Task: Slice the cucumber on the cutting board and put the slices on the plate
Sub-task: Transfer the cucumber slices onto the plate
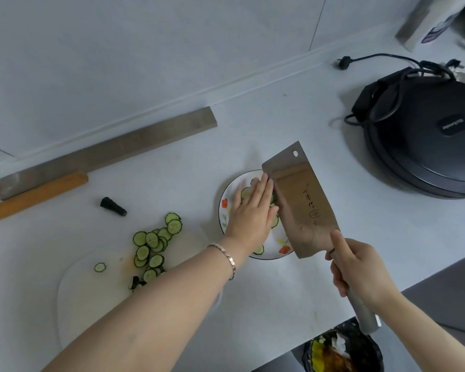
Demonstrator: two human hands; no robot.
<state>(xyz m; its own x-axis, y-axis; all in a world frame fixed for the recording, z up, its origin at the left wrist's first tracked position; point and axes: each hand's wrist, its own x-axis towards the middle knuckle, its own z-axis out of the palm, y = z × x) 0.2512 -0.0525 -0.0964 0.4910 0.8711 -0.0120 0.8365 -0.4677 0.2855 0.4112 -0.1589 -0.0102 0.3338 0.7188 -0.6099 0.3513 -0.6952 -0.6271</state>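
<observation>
Step in hand: transfer.
Left hand (253, 210): fingers straight, pressed together, flat over the plate (223, 208) against the tilted cleaver (301, 200).
Right hand (360, 269): fingers curled round the cleaver handle.
Slices (151, 245): most heaped on the board (91, 291), a few on the plate.
Next, likely: a scoop under the heap.
Tabletop (253, 130): pale; stub (112, 207), rolling pin (35, 196), black cooker (427, 143).
Room: pale wall.

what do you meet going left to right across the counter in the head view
wooden rolling pin → dark cucumber end → pile of cucumber slices → left hand over the plate → cleaver → black electric cooker
</observation>
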